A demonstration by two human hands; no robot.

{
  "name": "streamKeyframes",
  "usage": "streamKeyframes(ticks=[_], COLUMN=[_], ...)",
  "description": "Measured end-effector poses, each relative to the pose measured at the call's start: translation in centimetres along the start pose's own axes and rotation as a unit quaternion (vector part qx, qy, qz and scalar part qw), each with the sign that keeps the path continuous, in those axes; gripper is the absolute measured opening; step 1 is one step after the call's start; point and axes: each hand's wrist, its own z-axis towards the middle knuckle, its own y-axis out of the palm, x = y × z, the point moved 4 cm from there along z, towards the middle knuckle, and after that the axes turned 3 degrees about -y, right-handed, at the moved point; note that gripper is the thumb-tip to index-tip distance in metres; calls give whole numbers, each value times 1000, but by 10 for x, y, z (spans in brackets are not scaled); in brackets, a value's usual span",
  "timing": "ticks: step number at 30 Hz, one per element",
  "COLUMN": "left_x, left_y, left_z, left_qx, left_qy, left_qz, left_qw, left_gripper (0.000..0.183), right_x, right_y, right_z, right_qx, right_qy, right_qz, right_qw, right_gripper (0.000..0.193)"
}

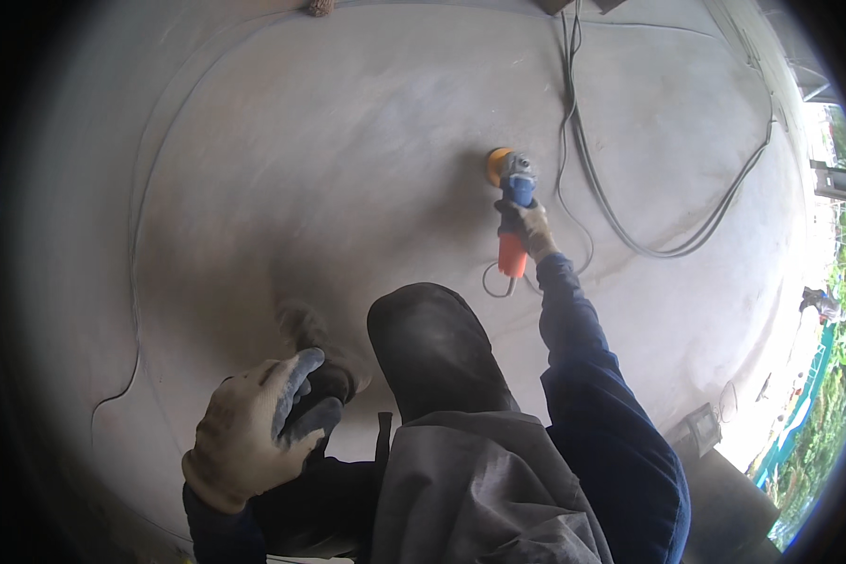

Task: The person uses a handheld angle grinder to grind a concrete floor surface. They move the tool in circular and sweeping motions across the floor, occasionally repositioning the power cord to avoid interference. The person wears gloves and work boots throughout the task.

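My right hand (pixel 537 231), in a pale glove with grey-coated fingers, is wrapped round the body of an angle grinder (pixel 513 250). The grinder has a blue and orange-red housing, a metal head and a yellow disc (pixel 499 166) at its far end. Its disc is at the grey surface (pixel 348 179), though whether it touches cannot be made out. My left hand (pixel 258 423), gloved alike, hovers near my dark, dusty left boot (pixel 303 324). Its thumb and bent fingers are apart, with nothing visible between them.
Grey cables (pixel 611 202) hang in loops right of the grinder, and a thin line (pixel 138 282) curves down the left. My bent knee (pixel 432 343) rises in the middle. A board (pixel 724 503) lies at lower right, beside greenery (pixel 818 442) beyond the edge.
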Motion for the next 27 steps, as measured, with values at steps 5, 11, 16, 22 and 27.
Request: streamKeyframes(ticks=[5, 11, 16, 22, 27], left_x=[7, 0, -8, -34, -18], left_y=[-9, 11, 1, 11, 11], left_z=[13, 7, 13, -4, 5], left_qx=[-13, -32, -17, -12, -26], left_qy=[-11, -30, -23, -73, -71], left_qz=[-5, -17, -29, 5, -9], left_qw=[1000, 999, 999, 997, 997], left_gripper=[65, 65, 66, 64, 60], right_x=[18, 10, 16, 19, 28], right_y=[11, -50, -12, -66, -26], right_z=[-28, 24, -2, 33, 10], right_qx=[-26, 28, 0, 44, -2], right_qy=[-14, 9, -24, 15, 7], right_qz=[-64, 66, -17, 62, 46], right_qw=[997, 997, 1000, 997, 999], right_gripper=[50, 43, 39, 50, 48])
